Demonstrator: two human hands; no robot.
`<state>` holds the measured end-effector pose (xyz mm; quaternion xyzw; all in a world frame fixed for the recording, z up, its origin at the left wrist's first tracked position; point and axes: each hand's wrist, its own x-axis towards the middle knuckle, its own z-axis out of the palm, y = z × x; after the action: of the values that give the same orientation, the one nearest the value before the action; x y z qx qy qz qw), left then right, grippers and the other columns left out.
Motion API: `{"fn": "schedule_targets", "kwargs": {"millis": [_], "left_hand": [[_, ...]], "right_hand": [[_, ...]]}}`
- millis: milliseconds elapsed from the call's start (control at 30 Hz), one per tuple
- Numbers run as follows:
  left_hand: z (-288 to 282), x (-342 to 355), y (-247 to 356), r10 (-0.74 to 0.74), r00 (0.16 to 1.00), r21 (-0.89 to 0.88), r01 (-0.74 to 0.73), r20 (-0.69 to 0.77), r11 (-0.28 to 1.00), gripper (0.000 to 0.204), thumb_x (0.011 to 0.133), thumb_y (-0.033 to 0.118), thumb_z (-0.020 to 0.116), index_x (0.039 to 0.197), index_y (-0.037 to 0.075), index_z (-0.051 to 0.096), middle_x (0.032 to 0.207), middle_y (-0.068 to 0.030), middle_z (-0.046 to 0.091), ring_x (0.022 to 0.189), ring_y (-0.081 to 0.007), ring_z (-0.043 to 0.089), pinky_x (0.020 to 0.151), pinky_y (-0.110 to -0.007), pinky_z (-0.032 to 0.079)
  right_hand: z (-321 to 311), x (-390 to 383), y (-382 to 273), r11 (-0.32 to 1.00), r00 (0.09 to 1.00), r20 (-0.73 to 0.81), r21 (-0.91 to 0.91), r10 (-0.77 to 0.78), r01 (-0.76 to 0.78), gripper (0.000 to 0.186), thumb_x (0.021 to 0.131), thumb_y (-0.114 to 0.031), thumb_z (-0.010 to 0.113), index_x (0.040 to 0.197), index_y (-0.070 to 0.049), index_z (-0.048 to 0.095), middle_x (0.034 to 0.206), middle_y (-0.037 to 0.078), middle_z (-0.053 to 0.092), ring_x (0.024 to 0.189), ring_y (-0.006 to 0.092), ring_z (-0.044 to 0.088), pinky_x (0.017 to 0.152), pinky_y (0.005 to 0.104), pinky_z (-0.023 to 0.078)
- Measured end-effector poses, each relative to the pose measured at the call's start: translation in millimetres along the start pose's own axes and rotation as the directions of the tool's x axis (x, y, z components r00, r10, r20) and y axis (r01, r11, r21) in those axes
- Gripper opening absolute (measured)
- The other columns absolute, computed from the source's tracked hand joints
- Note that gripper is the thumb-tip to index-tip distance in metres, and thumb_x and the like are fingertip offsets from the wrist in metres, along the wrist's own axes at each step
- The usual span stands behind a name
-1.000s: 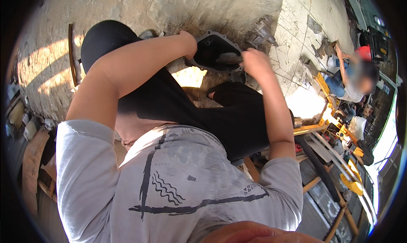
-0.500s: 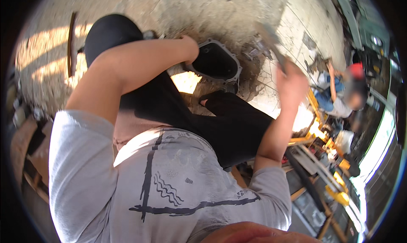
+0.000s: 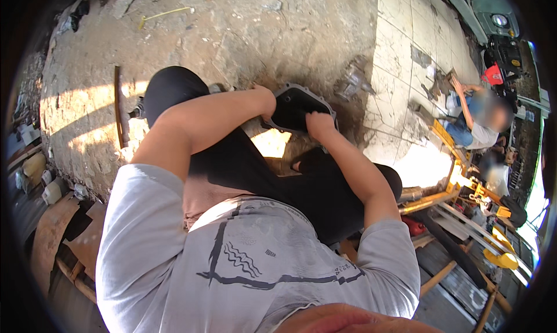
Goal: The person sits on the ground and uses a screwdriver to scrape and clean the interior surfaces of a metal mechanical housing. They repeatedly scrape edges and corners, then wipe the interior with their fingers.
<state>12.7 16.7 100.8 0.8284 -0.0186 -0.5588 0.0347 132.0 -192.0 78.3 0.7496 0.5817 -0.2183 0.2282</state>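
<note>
A metal engine casing [image 3: 292, 108], open-topped with a grey bolt-holed flange and a dark inside, is tilted between my knees. My left hand [image 3: 265, 101] is closed around the casing's left edge, its fingertips mostly hidden. Over the right side of the opening, my right hand [image 3: 320, 125] is bent into a fist, knuckles toward the dark inside. Whatever this fist holds is hidden by the hand and the shadow.
A grey metal part [image 3: 352, 84] lies on the dirt just beyond the casing. Pale floor tiles [image 3: 400, 72] begin to the right. Another person [image 3: 478, 121] sits by a yellow metal frame [image 3: 444, 138]. A thin brown bar [image 3: 118, 106] lies at the left.
My right hand, raised at the right with a blurred long tool, has come down and left to the casing. The tool no longer shows. My left hand stays on the casing.
</note>
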Motion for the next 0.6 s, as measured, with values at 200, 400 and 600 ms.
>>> {"fn": "schedule_targets", "kwargs": {"millis": [200, 400, 600], "left_hand": [[5, -12, 2, 0.040, 0.998, 0.004, -0.040, -0.054, 0.999, 0.054, 0.096, 0.050, 0.058, 0.139, 0.018, 0.064, 0.138, -0.0075, 0.064, 0.127, -0.0352, 0.059, 0.108, -0.060, 0.038], [4, -3, 12, -0.002, 1.000, 0.067, 0.002, 0.003, 0.998, 0.058, 0.095, 0.054, 0.059, 0.139, 0.018, 0.064, 0.137, -0.0073, 0.064, 0.126, -0.0349, 0.059, 0.107, -0.059, 0.039], [23, 14, 2, -0.022, 1.000, -0.012, 0.022, -0.013, 1.000, 0.057, 0.093, 0.045, 0.060, 0.144, 0.020, 0.060, 0.142, -0.0066, 0.061, 0.129, -0.0342, 0.057, 0.104, -0.057, 0.041]], "right_hand": [[-78, 3, 22, 0.983, 0.982, -0.056, -0.020, 0.182, -0.183, 0.028, 0.088, -0.035, 0.068, 0.094, -0.008, 0.074, 0.093, 0.016, 0.075, 0.090, 0.0346, 0.074, 0.078, 0.0468, 0.059], [-260, -172, 63, 0.910, 0.774, -0.500, 0.074, 0.388, -0.409, 0.037, 0.085, -0.036, 0.075, 0.115, -0.014, 0.077, 0.087, 0.016, 0.075, 0.078, 0.0348, 0.073, 0.068, 0.0456, 0.057], [-212, -111, 56, 0.950, 0.970, 0.094, 0.202, 0.223, -0.238, 0.032, 0.085, -0.032, 0.074, 0.111, -0.014, 0.075, 0.104, 0.016, 0.074, 0.102, 0.0349, 0.069, 0.086, 0.0470, 0.055]]}}
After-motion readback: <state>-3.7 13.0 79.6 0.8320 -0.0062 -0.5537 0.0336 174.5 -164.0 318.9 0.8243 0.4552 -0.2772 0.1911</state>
